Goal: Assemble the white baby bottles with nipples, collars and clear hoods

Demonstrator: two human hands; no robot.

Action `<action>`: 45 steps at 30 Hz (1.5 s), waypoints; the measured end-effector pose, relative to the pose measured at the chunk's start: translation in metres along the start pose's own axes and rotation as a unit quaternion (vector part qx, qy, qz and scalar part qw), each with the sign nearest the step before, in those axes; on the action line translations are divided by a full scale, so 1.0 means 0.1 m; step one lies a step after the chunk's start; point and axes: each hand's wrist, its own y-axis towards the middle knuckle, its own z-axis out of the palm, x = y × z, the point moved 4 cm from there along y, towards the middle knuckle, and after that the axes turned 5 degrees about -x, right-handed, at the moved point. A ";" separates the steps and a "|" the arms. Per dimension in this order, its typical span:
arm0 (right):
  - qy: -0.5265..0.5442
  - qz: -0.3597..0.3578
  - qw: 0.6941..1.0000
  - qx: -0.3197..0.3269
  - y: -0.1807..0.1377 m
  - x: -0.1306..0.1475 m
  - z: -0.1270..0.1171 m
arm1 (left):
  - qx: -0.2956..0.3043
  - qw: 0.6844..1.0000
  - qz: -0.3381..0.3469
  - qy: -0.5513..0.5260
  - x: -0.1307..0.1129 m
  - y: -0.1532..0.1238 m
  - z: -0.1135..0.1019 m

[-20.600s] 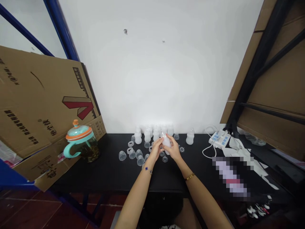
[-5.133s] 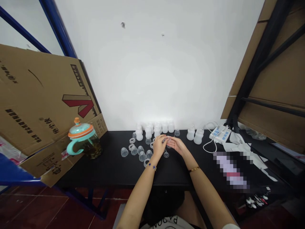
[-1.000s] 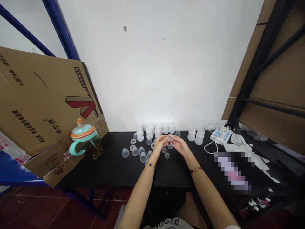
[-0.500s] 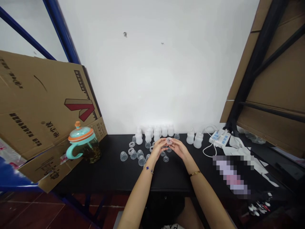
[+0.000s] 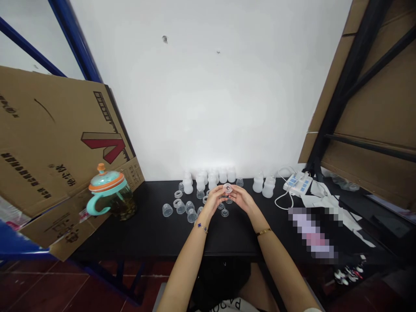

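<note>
My left hand (image 5: 214, 198) and my right hand (image 5: 242, 199) meet above the black table (image 5: 149, 236). Between their fingertips is a small round translucent baby bottle nipple (image 5: 227, 188), its open underside facing me; whether a collar ring is fitted round it I cannot tell. Just below the hands lies another clear nipple (image 5: 224, 212), with more partly hidden behind the fingers. Left of my left hand are several clear dome caps (image 5: 167, 210) and white collar rings (image 5: 178, 194). Several milky white baby bottles (image 5: 187, 184) stand behind, along the wall.
Two white bottles (image 5: 268, 187) stand to the right, beside a power strip (image 5: 298, 183) with a white cable. White paper scraps (image 5: 320, 201) lie farther right. A teal-handled pitcher (image 5: 112, 195) and a large cardboard box (image 5: 58, 138) are at the left.
The whole view has shifted slightly. Both hands keep hold of the nipple, which now faces me a little more squarely. Items on the table stay where they were.
</note>
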 end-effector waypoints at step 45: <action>-0.008 -0.008 1.000 0.026 0.03 0.00 -0.01 | -0.002 1.000 -0.013 -0.012 0.03 0.01 0.01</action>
